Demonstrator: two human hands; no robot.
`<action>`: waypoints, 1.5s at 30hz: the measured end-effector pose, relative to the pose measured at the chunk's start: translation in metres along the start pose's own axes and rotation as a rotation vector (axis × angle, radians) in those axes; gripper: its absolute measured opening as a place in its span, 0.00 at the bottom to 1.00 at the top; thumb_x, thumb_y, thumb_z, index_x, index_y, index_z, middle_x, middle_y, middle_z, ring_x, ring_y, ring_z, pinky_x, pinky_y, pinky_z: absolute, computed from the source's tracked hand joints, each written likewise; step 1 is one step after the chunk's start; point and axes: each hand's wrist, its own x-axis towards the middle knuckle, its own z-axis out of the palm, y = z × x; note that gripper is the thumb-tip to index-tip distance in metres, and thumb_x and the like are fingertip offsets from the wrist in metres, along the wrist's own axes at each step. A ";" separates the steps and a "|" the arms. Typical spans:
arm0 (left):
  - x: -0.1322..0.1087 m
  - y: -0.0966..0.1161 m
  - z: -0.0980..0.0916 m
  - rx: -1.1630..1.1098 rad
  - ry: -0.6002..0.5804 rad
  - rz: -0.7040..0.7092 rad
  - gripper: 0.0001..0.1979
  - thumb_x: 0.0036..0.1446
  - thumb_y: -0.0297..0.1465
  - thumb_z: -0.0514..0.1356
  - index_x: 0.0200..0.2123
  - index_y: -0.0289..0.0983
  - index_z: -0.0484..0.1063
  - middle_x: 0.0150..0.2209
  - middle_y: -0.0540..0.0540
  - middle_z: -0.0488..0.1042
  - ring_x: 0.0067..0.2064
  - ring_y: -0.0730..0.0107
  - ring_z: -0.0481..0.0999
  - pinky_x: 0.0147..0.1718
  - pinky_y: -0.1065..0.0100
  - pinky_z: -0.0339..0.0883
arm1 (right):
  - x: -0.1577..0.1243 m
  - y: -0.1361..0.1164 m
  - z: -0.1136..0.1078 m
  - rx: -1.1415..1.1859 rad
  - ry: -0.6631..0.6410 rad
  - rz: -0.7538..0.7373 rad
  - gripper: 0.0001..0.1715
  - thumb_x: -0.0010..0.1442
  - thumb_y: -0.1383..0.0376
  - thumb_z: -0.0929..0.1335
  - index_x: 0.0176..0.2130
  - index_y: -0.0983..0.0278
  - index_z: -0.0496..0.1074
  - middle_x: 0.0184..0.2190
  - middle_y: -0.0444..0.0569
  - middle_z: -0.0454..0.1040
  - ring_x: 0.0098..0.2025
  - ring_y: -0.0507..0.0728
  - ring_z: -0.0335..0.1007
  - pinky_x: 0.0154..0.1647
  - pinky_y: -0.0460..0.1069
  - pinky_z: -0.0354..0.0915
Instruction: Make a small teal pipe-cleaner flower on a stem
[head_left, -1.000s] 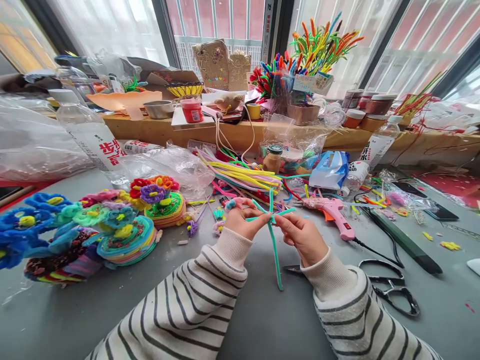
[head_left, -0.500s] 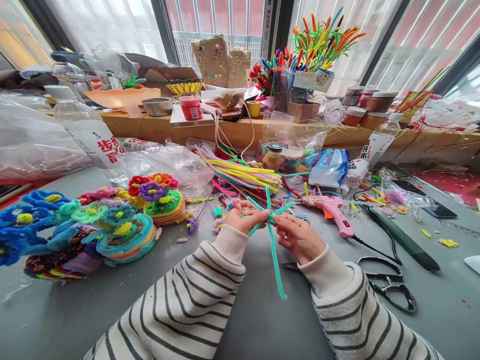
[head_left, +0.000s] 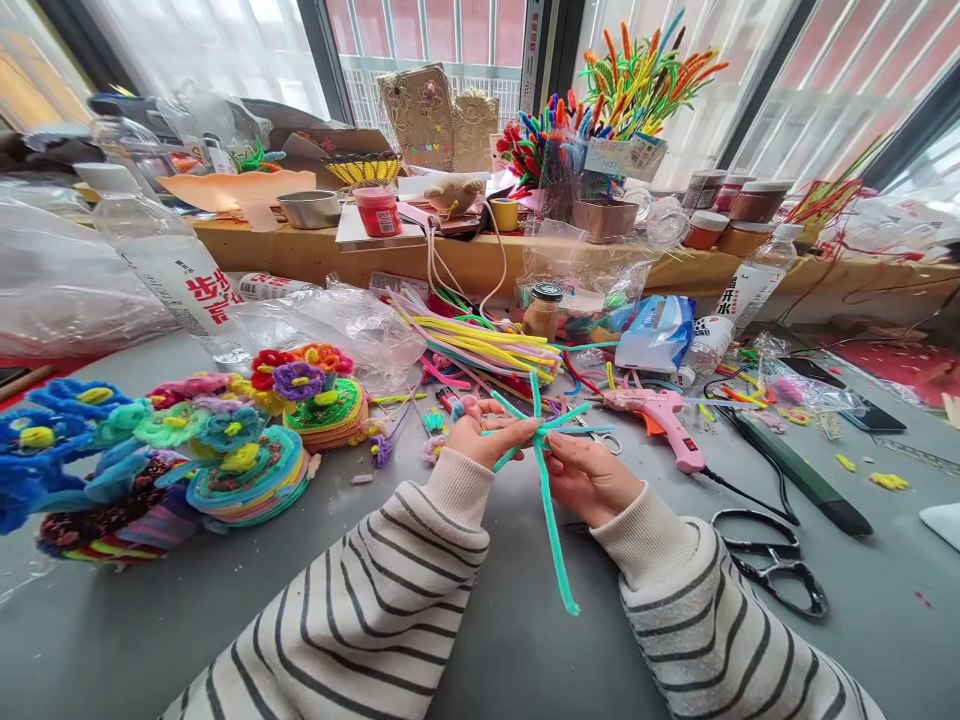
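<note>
Both hands meet above the middle of the grey table around a turquoise pipe cleaner piece [head_left: 556, 541]. Its several short arms spread like a star from a centre, and one long end hangs down toward me. My left hand [head_left: 487, 440] pinches it near the centre between thumb and fingers. From the right side, my right hand [head_left: 592, 472] also grips it close to the centre, fingertips partly hidden behind the arms. Behind the hands lies a heap of yellow and lilac pipe cleaners [head_left: 487, 345].
Pipe cleaner flowers on round bases [head_left: 247, 475] stand at left. To the right are a pink glue gun [head_left: 671, 425], black-handled scissors [head_left: 780, 575] and a dark green bar [head_left: 810, 480]. Bottles, jars and bundled pipe cleaners [head_left: 645, 90] line the back ledge.
My right hand has shifted slightly lower, and its fingers have moved a little at the centre. The hanging end reaches slightly lower. The view has shifted slightly.
</note>
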 end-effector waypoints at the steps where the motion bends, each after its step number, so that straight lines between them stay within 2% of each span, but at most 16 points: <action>1: 0.000 0.000 0.000 0.002 -0.004 0.004 0.19 0.29 0.27 0.64 0.22 0.37 0.53 0.13 0.56 0.65 0.15 0.79 0.66 0.13 0.77 0.58 | 0.000 0.000 -0.001 0.017 -0.012 0.005 0.09 0.38 0.64 0.71 0.23 0.66 0.70 0.17 0.40 0.57 0.20 0.45 0.49 0.18 0.43 0.50; 10: -0.001 0.006 0.002 -0.006 -0.062 0.015 0.21 0.25 0.29 0.65 0.19 0.37 0.53 0.10 0.61 0.58 0.14 0.80 0.64 0.14 0.77 0.59 | 0.000 0.001 -0.002 0.132 -0.061 0.024 0.10 0.42 0.61 0.69 0.22 0.67 0.70 0.19 0.41 0.61 0.20 0.44 0.52 0.18 0.41 0.51; 14: -0.001 0.005 0.002 0.012 -0.044 -0.005 0.21 0.26 0.28 0.65 0.20 0.37 0.52 0.09 0.62 0.58 0.14 0.82 0.63 0.14 0.78 0.60 | 0.000 0.001 -0.001 0.111 -0.065 -0.003 0.09 0.39 0.63 0.71 0.22 0.67 0.70 0.18 0.40 0.59 0.20 0.44 0.51 0.18 0.41 0.51; 19: 0.000 0.004 0.000 0.045 -0.058 -0.028 0.20 0.27 0.28 0.64 0.20 0.37 0.52 0.11 0.59 0.61 0.15 0.80 0.65 0.13 0.78 0.60 | 0.003 0.001 -0.001 -0.003 -0.005 -0.066 0.12 0.37 0.60 0.71 0.22 0.66 0.69 0.18 0.41 0.58 0.21 0.46 0.51 0.18 0.42 0.50; 22: 0.002 0.003 -0.001 0.055 0.023 -0.022 0.19 0.27 0.27 0.64 0.20 0.37 0.53 0.12 0.59 0.60 0.15 0.81 0.64 0.12 0.78 0.60 | 0.002 -0.001 -0.003 -0.311 0.096 -0.277 0.13 0.43 0.57 0.67 0.23 0.65 0.68 0.18 0.41 0.57 0.20 0.47 0.51 0.18 0.44 0.50; 24: 0.003 0.002 -0.001 0.051 0.095 -0.006 0.19 0.29 0.26 0.63 0.21 0.36 0.54 0.12 0.60 0.59 0.15 0.81 0.64 0.13 0.78 0.61 | -0.001 -0.003 -0.004 -0.647 0.208 -0.529 0.12 0.47 0.59 0.64 0.23 0.65 0.67 0.20 0.43 0.59 0.20 0.47 0.52 0.20 0.45 0.52; 27: 0.003 -0.001 -0.001 0.044 0.141 -0.004 0.18 0.30 0.26 0.63 0.22 0.36 0.54 0.12 0.60 0.58 0.16 0.79 0.65 0.13 0.77 0.62 | -0.007 -0.006 -0.004 -1.104 0.373 -0.937 0.05 0.47 0.65 0.65 0.27 0.66 0.67 0.29 0.48 0.62 0.21 0.48 0.54 0.23 0.47 0.57; 29: 0.004 -0.003 0.000 0.044 0.151 -0.002 0.18 0.30 0.25 0.63 0.22 0.36 0.54 0.12 0.60 0.59 0.16 0.78 0.66 0.13 0.77 0.62 | -0.009 -0.006 -0.003 -1.317 0.400 -1.144 0.06 0.47 0.69 0.65 0.30 0.66 0.67 0.31 0.50 0.61 0.25 0.50 0.57 0.25 0.48 0.59; 31: 0.004 -0.005 0.000 0.047 0.137 0.002 0.16 0.30 0.26 0.63 0.20 0.35 0.55 0.13 0.59 0.59 0.17 0.78 0.66 0.13 0.77 0.62 | -0.010 -0.007 -0.003 -1.483 0.363 -1.281 0.09 0.47 0.71 0.64 0.33 0.65 0.68 0.32 0.51 0.62 0.30 0.53 0.59 0.28 0.48 0.61; 33: 0.004 -0.006 0.000 0.053 0.104 0.020 0.14 0.30 0.26 0.63 0.17 0.34 0.56 0.15 0.58 0.59 0.16 0.82 0.65 0.13 0.78 0.61 | -0.009 -0.007 -0.003 -1.609 0.326 -1.359 0.10 0.48 0.72 0.64 0.33 0.64 0.68 0.31 0.50 0.63 0.31 0.53 0.59 0.30 0.48 0.61; 35: 0.003 -0.007 0.000 0.060 0.082 0.041 0.14 0.30 0.26 0.63 0.15 0.33 0.56 0.16 0.57 0.59 0.16 0.84 0.63 0.14 0.79 0.61 | -0.010 -0.008 -0.002 -1.700 0.331 -1.414 0.09 0.49 0.73 0.64 0.32 0.63 0.69 0.30 0.50 0.64 0.29 0.52 0.58 0.31 0.48 0.62; 39: 0.002 -0.006 0.000 0.069 0.080 0.043 0.18 0.30 0.26 0.63 0.18 0.35 0.53 0.13 0.59 0.58 0.15 0.84 0.62 0.15 0.78 0.62 | -0.011 -0.009 -0.001 -1.801 0.374 -1.480 0.06 0.49 0.71 0.65 0.30 0.64 0.70 0.28 0.50 0.66 0.27 0.52 0.59 0.30 0.48 0.62; 42: 0.001 -0.007 0.001 0.057 0.071 0.089 0.20 0.30 0.26 0.63 0.20 0.37 0.51 0.10 0.62 0.56 0.15 0.83 0.62 0.17 0.77 0.62 | -0.011 -0.007 0.000 -1.796 0.384 -1.478 0.05 0.49 0.70 0.65 0.29 0.66 0.71 0.27 0.51 0.66 0.29 0.54 0.60 0.31 0.49 0.62; 45: -0.001 -0.007 0.001 0.053 0.069 0.181 0.19 0.32 0.25 0.63 0.21 0.37 0.51 0.10 0.63 0.55 0.15 0.83 0.62 0.20 0.76 0.62 | -0.009 -0.004 0.002 -1.695 0.384 -1.425 0.04 0.49 0.71 0.64 0.28 0.67 0.70 0.26 0.50 0.65 0.31 0.54 0.61 0.33 0.49 0.62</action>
